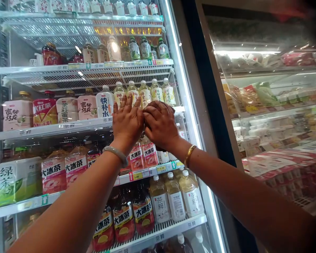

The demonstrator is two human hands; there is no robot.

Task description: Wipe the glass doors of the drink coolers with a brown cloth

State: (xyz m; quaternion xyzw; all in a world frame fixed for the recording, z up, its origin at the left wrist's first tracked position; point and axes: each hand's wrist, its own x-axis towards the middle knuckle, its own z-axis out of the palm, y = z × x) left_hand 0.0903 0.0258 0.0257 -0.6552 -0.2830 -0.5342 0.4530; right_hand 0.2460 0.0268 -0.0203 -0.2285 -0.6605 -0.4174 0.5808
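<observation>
We are holding our left hand [128, 123] spread, seemingly empty, and our right hand [161, 123] half-curled, its grip hidden; behind, pale-yellow bottles [157, 92] are standing on the shelf [89, 124], none lifted.

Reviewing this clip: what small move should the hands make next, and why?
Probably slide the right hand toward the light strip at the cooler's side. Both hands are side by side in front of the pale yellow bottles, the left hand spread flat, and light spots suggest glass in between, so reaching straight in looks blocked.
</observation>
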